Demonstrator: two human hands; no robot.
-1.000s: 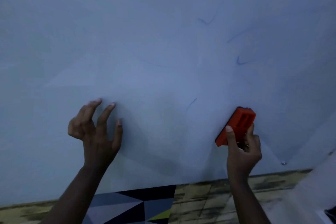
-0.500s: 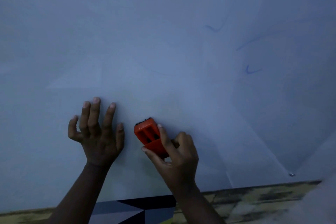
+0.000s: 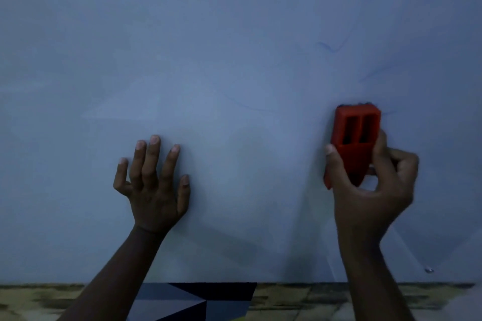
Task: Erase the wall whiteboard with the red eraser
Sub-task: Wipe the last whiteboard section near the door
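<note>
A: What does the left hand do?

B: It lies flat on the whiteboard, fingers straight and fanned apart, thumb out to the side. It holds nothing.

A: And beneath it?

B: Its forearm crosses the board's lower edge. Below that edge runs a worn yellowish strip, and just beside the forearm, on its right, sits a panel of dark and grey triangles.

A: Between the hands?

B: Bare board, with a faint blue line above the gap, nearer the right hand.

A: Then the right hand?

B: It grips the eraser. The thumb presses along its left side and the curled fingers wrap its right side. The red body stands nearly upright, its far end pointing up past the fingertips, two slots showing on its back. A dark pad edge shows at the top end, against the board.

A: Any marks near it?

B: A blue squiggle above the eraser, and a fainter stroke above and slightly right. Below and right of the wrist, a small screw sits in the board.
</note>
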